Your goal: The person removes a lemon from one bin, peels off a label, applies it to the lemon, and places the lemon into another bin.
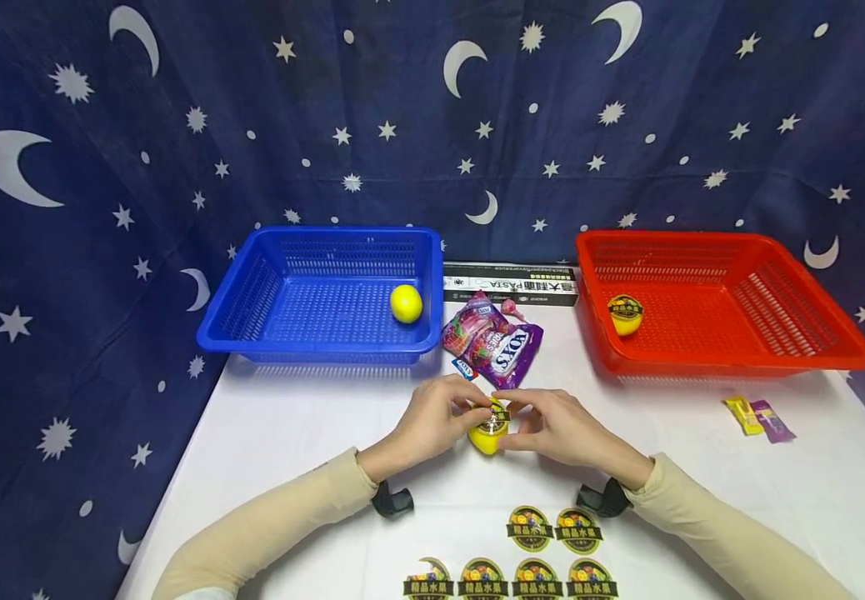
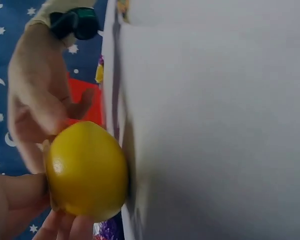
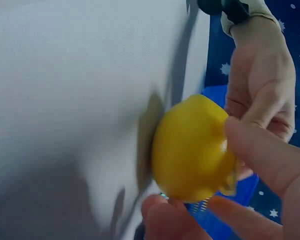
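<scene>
A yellow lemon (image 1: pixel 487 440) stands on the white table between both hands, with a round black-and-gold fruit sticker (image 1: pixel 494 419) on its upper side. My left hand (image 1: pixel 436 414) holds the lemon from the left, its thumb on the sticker. From the right, my right hand (image 1: pixel 562 425) grips it with thumb and fingers. The left wrist view shows the lemon (image 2: pixel 90 170) with its bare lower side toward the camera. In the right wrist view, the right thumb (image 3: pixel 260 150) lies against the lemon (image 3: pixel 190 150), and a sticker edge lifts off its surface.
Behind left, a blue basket (image 1: pixel 320 346) holds another lemon (image 1: pixel 406 304); a red basket (image 1: pixel 732 362) at right holds a stickered lemon (image 1: pixel 625 321). A purple candy bag (image 1: pixel 496 342) and pasta box (image 1: pixel 511 285) lie between them. Several stickers (image 1: pixel 530 530) lie in front, small wrappers (image 1: pixel 773 421) at right.
</scene>
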Tool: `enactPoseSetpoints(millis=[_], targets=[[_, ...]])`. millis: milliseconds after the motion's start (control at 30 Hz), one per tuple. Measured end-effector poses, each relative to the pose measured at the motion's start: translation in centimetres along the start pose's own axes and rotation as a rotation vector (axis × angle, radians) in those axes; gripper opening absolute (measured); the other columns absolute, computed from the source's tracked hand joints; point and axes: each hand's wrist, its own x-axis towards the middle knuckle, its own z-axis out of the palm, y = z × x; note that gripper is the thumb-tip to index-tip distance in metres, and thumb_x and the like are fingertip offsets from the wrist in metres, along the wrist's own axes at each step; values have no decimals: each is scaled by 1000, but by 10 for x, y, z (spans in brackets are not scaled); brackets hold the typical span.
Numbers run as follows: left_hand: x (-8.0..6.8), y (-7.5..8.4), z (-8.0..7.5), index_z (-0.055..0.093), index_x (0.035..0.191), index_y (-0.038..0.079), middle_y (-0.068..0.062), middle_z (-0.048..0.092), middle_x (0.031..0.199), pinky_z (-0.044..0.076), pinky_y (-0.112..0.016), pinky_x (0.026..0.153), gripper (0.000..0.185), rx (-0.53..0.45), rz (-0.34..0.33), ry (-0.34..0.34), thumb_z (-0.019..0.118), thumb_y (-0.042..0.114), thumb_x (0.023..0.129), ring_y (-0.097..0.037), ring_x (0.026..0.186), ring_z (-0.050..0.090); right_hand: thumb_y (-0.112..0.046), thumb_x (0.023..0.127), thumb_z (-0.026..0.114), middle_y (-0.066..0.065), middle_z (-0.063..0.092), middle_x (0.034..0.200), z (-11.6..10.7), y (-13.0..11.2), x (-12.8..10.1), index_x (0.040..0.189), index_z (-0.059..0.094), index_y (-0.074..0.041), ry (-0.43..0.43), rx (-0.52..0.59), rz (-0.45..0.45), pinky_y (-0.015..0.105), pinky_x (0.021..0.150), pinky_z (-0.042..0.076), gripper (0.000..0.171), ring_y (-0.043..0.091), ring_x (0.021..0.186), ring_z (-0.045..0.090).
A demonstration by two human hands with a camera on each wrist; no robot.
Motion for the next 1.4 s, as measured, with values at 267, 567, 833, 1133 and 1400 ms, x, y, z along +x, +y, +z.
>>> enactPoseSetpoints(millis=[267,567,833,1133,1400], targets=[[-6,1,1,82,108,12,-4,80,110,59,-23,75,20,98,70,57,76,25,94,-12,89,77,-25,88,82,-1,78,113,8,-8,1,110,82,-18,218,-26,-112,30,78,57,24,21,104,73],[-14,-9,-3,80,111,12,-5,78,114,60,-21,76,27,38,40,23,81,26,88,-16,99,77,-14,85,83,6,80,109,9,-4,4,101,84,-11,185,72,-54,20,70,59,16,23,99,76],[-11,-7,-3,81,108,13,-5,77,115,59,-33,94,26,78,35,-1,81,29,87,-17,107,75,-12,85,84,9,80,108,8,3,6,90,84,-12,167,168,-4,21,71,60,5,23,96,76],[-12,-4,-8,81,110,14,-3,78,112,60,-31,87,26,159,128,-9,80,28,88,-15,104,76,-30,77,91,12,71,126,13,0,9,130,63,-9,-34,283,35,25,74,61,63,25,103,74],[10,18,-21,81,113,20,3,81,89,47,-20,60,36,275,143,-39,71,49,94,-6,72,68,-31,73,93,4,74,118,-28,-4,4,128,68,-14,-107,102,13,23,70,57,62,13,93,67]])
